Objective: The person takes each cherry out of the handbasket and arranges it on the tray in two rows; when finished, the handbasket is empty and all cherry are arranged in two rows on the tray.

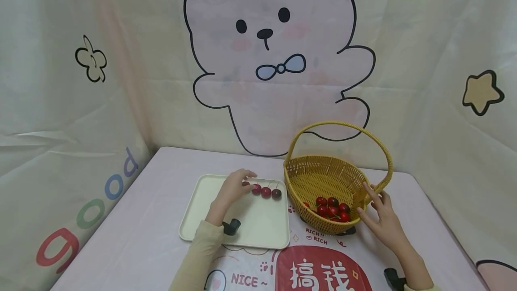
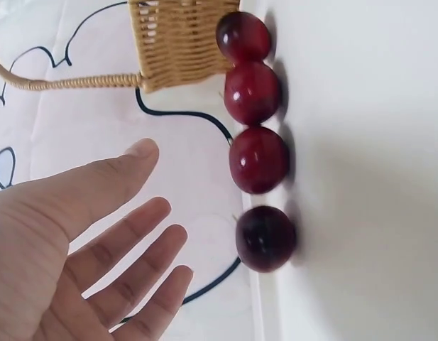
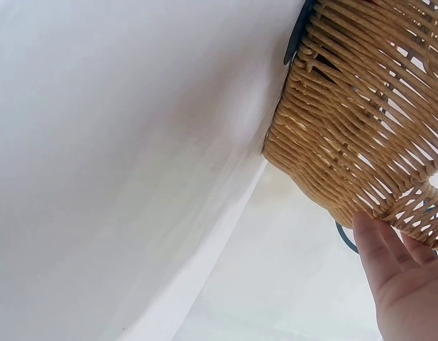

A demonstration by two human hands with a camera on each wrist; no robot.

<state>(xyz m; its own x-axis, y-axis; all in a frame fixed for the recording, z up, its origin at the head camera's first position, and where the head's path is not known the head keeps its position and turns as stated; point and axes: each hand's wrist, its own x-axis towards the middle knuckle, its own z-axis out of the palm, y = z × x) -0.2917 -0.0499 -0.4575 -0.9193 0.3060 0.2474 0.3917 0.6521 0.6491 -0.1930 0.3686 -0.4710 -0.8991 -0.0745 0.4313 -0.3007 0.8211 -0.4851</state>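
Wicker met the fingers point(image 3: 373, 256) of the right hand point(image 1: 381, 220), which lay nearly straight against the side of the yellow basket point(image 1: 323, 169), close to the foot of its handle point(image 1: 339, 124); they touched it without curling round it. The left hand point(image 1: 232, 191) held nothing: in its wrist view the thumb point(image 2: 98, 186) stood well apart from the other fingers, which were loosely extended, short of the fruit.

Just beside that hand, four cherries point(image 1: 266, 192) ran in a row along the far edge of a cream tray point(image 1: 258, 226). Three sat touching or almost so, while the one at the left end, very dark, stood slightly apart. To the right of the tray, more cherries point(image 1: 333, 211), mostly bright red, lay heaped in the near part of the basket. Something dark point(image 1: 347, 231) showed beneath the basket's near side, too little of it to name.

Farther out, a black wrist mount point(image 1: 231, 227) sat at the end of a pale sleeve point(image 1: 198, 255). A white table point(image 1: 141, 237) carried a red print point(image 1: 319, 268) at the near side, and behind it hung a cloth backdrop point(image 1: 270, 102) drawn with a bow-tied animal.
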